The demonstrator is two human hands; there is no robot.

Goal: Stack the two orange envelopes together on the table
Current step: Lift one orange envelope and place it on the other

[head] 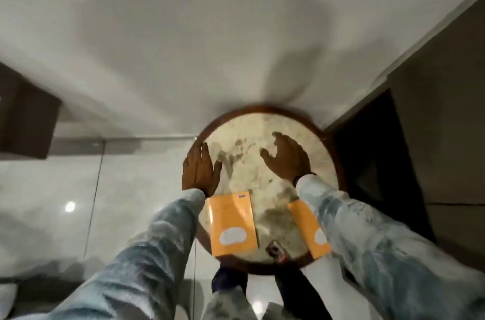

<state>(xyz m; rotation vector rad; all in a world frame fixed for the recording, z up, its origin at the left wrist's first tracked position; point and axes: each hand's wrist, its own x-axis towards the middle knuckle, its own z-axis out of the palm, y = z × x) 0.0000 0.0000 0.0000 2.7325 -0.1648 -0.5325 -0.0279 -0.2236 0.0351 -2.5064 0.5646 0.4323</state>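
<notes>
Your left hand (200, 171) lies flat with fingers straight at the left rim of the round worktop (265, 120), its grip wide and holding nothing. Your right hand (287, 157) hovers over the far middle, fingers loosely curled, also holding nothing. One orange envelope (232, 224) lies near the front left; the other orange envelope (305, 225) lies well apart at the front right, partly under your right sleeve (367, 235).
</notes>
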